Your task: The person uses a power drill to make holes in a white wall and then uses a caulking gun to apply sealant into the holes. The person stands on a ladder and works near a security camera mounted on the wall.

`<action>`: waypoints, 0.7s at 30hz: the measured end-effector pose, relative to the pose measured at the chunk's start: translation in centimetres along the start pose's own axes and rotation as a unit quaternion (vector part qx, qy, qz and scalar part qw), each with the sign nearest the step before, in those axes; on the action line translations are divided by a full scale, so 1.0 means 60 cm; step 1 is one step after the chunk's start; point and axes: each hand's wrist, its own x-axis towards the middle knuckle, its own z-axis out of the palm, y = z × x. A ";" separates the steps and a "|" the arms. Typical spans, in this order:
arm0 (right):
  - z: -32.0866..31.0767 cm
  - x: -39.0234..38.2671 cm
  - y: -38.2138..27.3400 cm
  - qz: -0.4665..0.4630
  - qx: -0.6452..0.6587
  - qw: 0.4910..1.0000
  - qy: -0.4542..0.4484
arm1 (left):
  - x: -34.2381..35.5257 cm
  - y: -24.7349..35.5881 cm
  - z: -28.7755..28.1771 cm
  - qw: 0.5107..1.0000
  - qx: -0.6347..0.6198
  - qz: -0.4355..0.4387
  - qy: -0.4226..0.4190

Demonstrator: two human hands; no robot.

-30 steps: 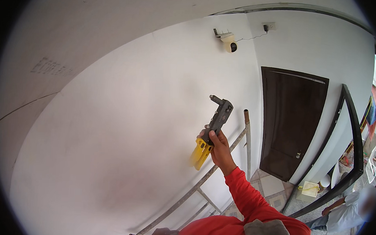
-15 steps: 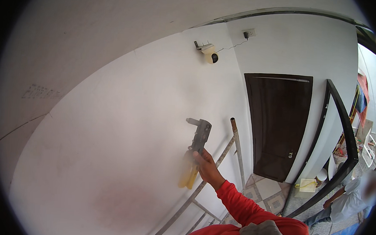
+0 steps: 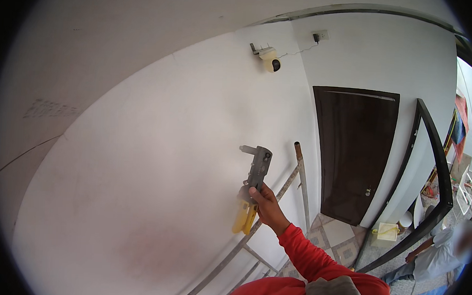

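My right hand [image 3: 269, 207] is raised in front of the white wall, in a red sleeve. It is closed around the grey body of a hand riveter [image 3: 257, 172], with the thumb lying across the near side. The riveter's nose points left, and its yellow handles [image 3: 244, 217] hang down below my fingers, close to each other. The tool appears apart from the wall. My left hand is out of the picture.
Rusty metal scaffold tubes [image 3: 248, 236] stand behind my arm. A white security camera [image 3: 271, 63] is fixed high on the wall, wired to an outlet [image 3: 320, 34]. Right are a dark door [image 3: 356, 154], a black metal frame [image 3: 442, 169] and, lower down, another person [image 3: 434, 255].
The view has shifted slightly, so the room sits a little farther right and higher. My right hand still holds the riveter. Its yellow handles, blurred before, now look sharper.
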 end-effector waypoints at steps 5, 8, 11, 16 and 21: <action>-0.005 0.000 0.011 0.006 0.018 1.000 0.006 | -0.003 -0.001 0.006 1.000 0.001 -0.008 -0.004; -0.008 -0.001 0.014 0.008 0.015 1.000 0.011 | 0.004 -0.009 0.013 1.000 0.007 -0.011 -0.008; -0.014 -0.001 0.014 0.005 -0.004 1.000 0.019 | 0.005 -0.021 0.027 1.000 0.010 -0.015 -0.013; -0.022 0.005 0.021 -0.003 0.014 1.000 0.017 | -0.051 -0.010 0.008 0.999 0.034 -0.006 -0.023; -0.012 0.008 0.034 0.013 0.102 0.995 -0.013 | -0.041 0.079 -0.251 0.925 -0.342 0.031 0.162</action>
